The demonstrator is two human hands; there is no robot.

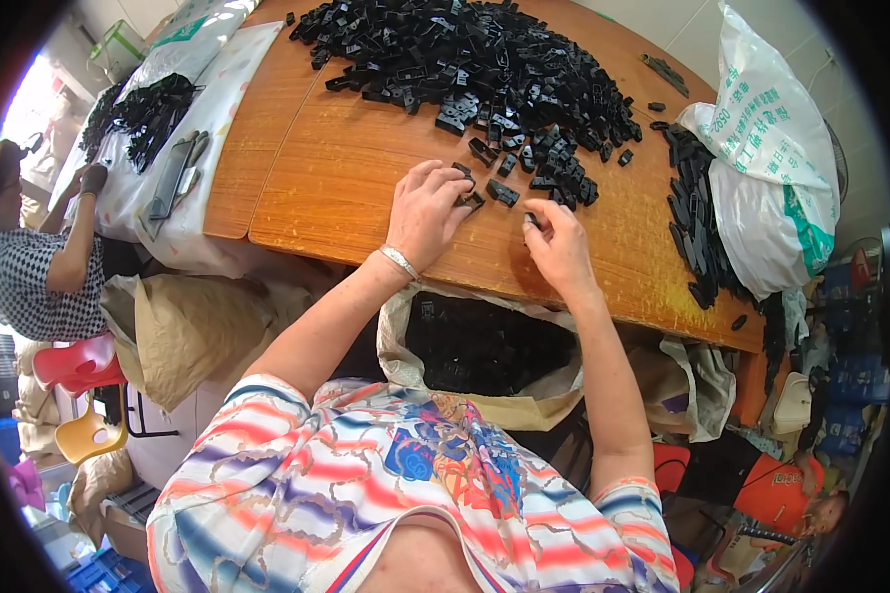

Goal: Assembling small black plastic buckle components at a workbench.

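Black plastic pieces lie heaped on the wooden table, toward 12 o'clock from both hands. The left hand has its fingers curled on 1 dark piece, mostly hidden under them. At its 3 o'clock, the right hand pinches a tiny piece, hard to make out. An open sack at 6 o'clock holds dark, indistinct contents.

Wooden table under a heap of black plastic pieces (some scattered loose).
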